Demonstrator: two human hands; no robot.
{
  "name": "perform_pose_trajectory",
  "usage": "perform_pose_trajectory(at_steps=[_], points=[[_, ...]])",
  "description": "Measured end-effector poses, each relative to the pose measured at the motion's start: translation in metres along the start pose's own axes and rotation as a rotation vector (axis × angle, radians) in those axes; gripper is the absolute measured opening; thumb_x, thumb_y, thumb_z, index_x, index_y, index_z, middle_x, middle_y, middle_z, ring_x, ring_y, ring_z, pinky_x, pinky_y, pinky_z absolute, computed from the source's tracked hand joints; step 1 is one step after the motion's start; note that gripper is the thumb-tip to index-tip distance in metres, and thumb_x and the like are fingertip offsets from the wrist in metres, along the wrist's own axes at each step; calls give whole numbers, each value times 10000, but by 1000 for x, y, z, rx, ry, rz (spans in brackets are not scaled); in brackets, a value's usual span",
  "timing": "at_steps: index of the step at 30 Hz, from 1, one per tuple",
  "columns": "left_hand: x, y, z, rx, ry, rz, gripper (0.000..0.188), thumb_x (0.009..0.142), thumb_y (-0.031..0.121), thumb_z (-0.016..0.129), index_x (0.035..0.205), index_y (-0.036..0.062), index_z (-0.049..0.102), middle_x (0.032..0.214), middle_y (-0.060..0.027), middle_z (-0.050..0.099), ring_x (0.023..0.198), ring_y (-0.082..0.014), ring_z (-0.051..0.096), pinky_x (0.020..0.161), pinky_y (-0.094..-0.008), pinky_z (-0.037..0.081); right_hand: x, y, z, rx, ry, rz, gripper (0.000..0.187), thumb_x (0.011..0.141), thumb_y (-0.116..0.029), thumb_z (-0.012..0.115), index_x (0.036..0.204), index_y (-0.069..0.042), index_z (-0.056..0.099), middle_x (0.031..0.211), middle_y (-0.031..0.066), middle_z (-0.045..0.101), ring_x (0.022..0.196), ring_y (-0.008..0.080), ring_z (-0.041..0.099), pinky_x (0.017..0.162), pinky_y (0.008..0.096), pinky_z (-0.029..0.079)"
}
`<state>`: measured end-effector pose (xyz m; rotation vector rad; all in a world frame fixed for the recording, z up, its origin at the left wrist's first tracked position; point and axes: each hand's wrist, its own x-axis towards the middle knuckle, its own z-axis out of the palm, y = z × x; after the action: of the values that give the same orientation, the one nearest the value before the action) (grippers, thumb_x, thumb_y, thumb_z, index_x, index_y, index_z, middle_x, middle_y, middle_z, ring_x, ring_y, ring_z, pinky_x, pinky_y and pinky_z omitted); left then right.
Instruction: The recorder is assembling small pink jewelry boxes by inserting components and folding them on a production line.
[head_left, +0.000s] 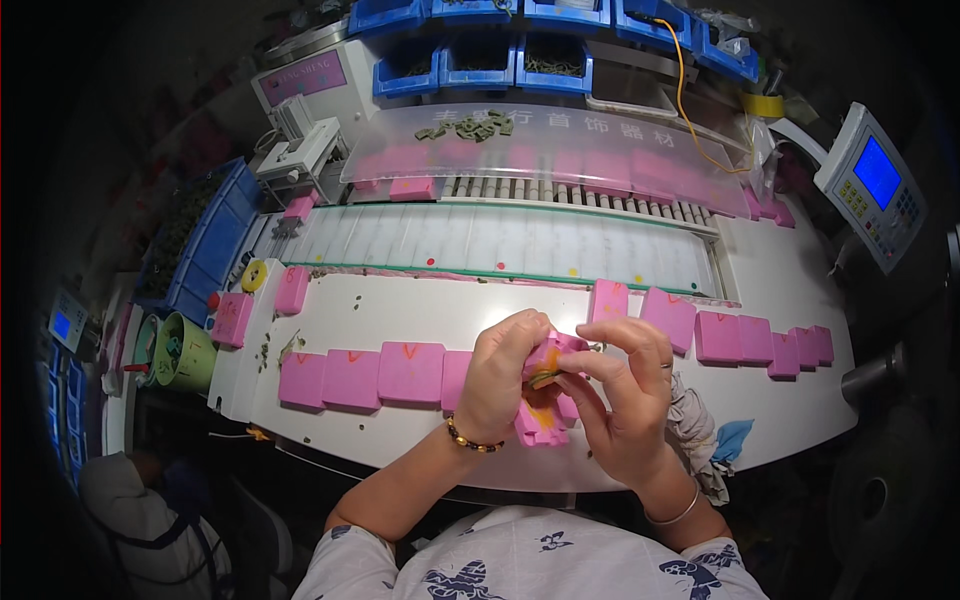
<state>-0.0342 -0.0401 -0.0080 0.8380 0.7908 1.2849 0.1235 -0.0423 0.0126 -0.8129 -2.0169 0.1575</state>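
One pink mold (543, 435), orange-stained, is held above the counter (400, 310) near its front edge, the left hand (492, 370) clamped on it. The right hand (628, 405) brings thumb and fingertips to the mold's opening; whether they grip anything cannot be told. Pink blocks (412, 372) line the counter on both sides, a crumpled cloth (692, 415) at right.

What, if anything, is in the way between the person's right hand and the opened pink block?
Nothing visible: the right hand's fingertips are right at the opened pink block. The left hand holds it from the other side, and a small greenish piece shows by the fingertips.
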Motion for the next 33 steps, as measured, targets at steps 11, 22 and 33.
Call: perform_pose_trajectory(at_steps=[11, 22, 33], points=[[4, 2, -6, -221, 168, 8, 385, 1015, 396, 431, 858, 48, 478, 721, -85, 589, 551, -126, 561, 542, -245, 489, 3, 1, -10, -24, 159, 12, 226, 705, -31, 778, 885, -78, 649, 866, 45, 637, 784, 217, 568, 735, 337, 385], [-16, 0, 6, 57, -40, -31, 165, 938, 115, 622, 1009, -26, 667, 886, -72, 676, 768, -101, 643, 680, -216, 516, -7, 9, -4, -163, 201, -26, 235, 672, -28, 791, 834, -83, 629, 788, 16, 609, 719, 191, 551, 688, 342, 355], [-13, 18, -6, 402, -156, -126, 101, 881, 81, 676, 900, -18, 687, 829, -19, 678, 727, -44, 603, 638, -198, 485, -11, 10, -13, -206, -51, -252, 148, 699, -52, 712, 831, -52, 645, 814, 30, 619, 740, 198, 572, 652, 340, 437]])
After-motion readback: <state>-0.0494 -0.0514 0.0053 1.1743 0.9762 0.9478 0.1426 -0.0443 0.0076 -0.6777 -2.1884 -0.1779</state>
